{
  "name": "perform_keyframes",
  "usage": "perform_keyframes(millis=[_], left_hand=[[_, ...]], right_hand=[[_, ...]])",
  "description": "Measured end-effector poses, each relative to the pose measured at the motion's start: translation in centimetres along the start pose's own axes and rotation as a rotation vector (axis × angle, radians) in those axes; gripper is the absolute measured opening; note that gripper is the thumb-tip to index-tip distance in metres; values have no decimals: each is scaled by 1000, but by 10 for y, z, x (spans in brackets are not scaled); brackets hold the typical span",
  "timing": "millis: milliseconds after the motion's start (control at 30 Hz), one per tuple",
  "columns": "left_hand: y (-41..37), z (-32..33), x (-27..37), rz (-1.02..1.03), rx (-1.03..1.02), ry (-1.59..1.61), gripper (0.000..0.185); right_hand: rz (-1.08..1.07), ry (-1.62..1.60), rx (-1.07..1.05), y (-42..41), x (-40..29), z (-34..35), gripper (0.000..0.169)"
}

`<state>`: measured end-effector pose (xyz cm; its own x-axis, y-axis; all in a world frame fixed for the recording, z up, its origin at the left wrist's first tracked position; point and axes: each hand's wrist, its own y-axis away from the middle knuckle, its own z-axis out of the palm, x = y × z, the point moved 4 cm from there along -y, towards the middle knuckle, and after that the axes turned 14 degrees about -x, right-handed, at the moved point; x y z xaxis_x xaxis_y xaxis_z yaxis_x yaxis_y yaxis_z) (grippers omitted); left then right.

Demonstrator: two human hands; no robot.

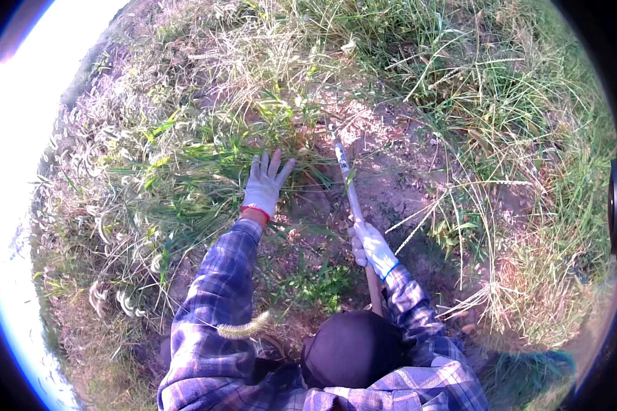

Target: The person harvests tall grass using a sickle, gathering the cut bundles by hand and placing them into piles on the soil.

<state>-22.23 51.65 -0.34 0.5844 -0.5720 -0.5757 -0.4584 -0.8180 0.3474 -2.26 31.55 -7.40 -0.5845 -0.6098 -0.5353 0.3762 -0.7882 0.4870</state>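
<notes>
My left hand (265,181), in a white knit glove with a red cuff, reaches out with its fingers spread. It rests at or just above a swath of long green grass (200,164) that leans to the left; whether the palm presses on it I cannot tell. My right hand (371,244), gloved in white with a blue cuff, is closed around a pale, long tool handle (353,198). Dark marks show on the handle near its far end. That end meets the grass and soil, and no blade can be made out there.
Bare, dry soil (391,174) lies right of the handle. Tall grass (493,103) stands beyond it, with dry seed stalks (427,216) reaching in. Foxtail heads (92,159) crowd the left side. A low leafy plant (324,287) grows between my arms, near a dark cap (357,349).
</notes>
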Motion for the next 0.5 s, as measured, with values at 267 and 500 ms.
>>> perform_keyframes(millis=[267, 500], left_hand=[[-66, -35, -2, 97, 65, -287, 66], [-84, 10, -16, -73, -249, 97, 53]], right_hand=[[95, 907, 140, 41, -21, 18, 44], [54, 592, 53, 30, -2, 0, 36]])
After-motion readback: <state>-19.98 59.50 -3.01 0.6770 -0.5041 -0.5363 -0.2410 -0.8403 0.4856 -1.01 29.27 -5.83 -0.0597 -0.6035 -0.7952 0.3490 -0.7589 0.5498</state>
